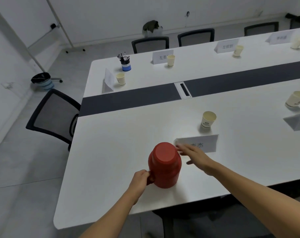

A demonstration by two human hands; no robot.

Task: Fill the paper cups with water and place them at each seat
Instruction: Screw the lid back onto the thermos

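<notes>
1. On the near half of the white table (111, 152), one red thermos flask (164, 167) stands upright, close to the near edge.
2. The left hand (140, 181) is at the flask's handle, fingers curled tight round it.
3. The right hand (196, 157) hovers just right of the lid, fingers straight and slightly spread, holding nothing. It is blurred, so I cannot tell whether it touches the flask.
4. Six paper cups in all: the near cup (208, 119) stands just beyond the near name card (205, 143), the right-edge cup (296, 99) is further right, and four far cups (170, 60) line the far half.
5. Six name cards, one by each cup.
6. One pen pot (126, 64) sits far left.
7. Four chair backs (54, 114) show around the table.
</notes>
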